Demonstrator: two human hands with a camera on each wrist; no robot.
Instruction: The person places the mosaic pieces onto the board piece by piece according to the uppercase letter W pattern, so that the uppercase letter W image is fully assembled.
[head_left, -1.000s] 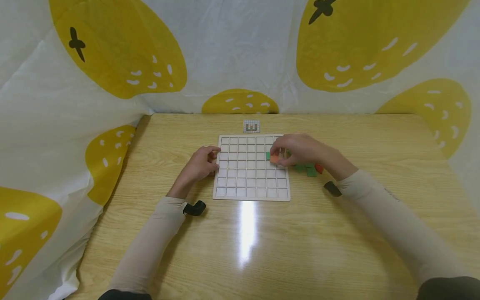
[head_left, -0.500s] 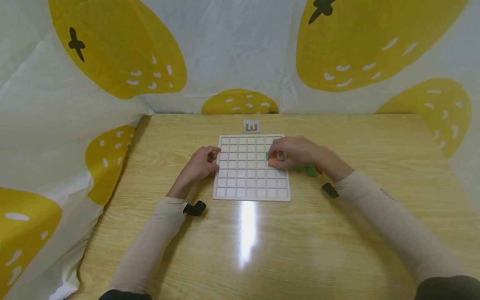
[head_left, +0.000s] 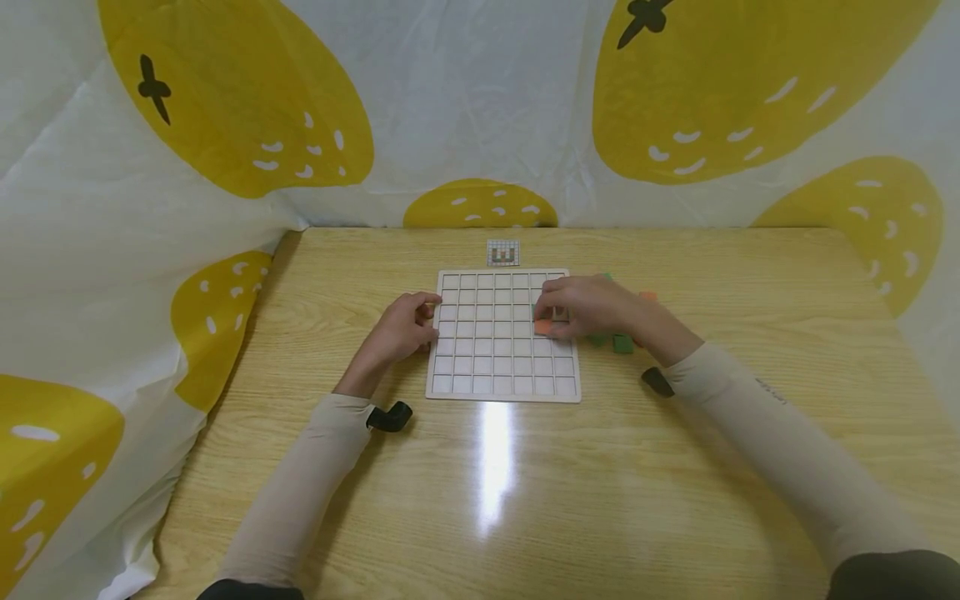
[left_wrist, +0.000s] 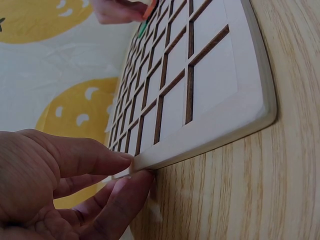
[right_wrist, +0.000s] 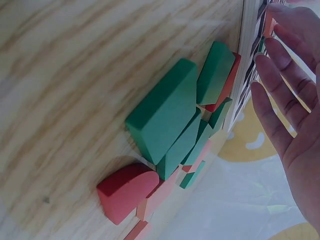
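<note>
Orange block [head_left: 543,327] is at the right-hand side of the board [head_left: 483,367], pinched between thumb and fingers of the right hand [head_left: 588,307]. Fully seated in a cell or just above it: can't tell, fingers hide the contact. Handling guess: light, rigid, painted wood or similar. Won't dent, hard to break, maybe a bit slick on the faces. Best hold is two opposite side edges, high up, so the underside stays clear for the cell and fingertips don't foul the ridges.

Green block [left_wrist: 143,30] sits just beside it on the board, easy to nudge.

Board looks thin, flat, stiff; likely light enough to slide if pushed. Take it by the rim. Left hand [head_left: 400,330] has relaxed, bent fingers touching the left edge, thumb and forefinger apart, not wrapped round it.

Loose pile right of the board: big green block [right_wrist: 162,110], red block [right_wrist: 127,192] with a rounded end, more behind, some leaning. Probably same feel, pinch by the sides.

Small patterned card [head_left: 503,252] beyond the board's far edge. All on the wood-grain counter [head_left: 600,475].
</note>
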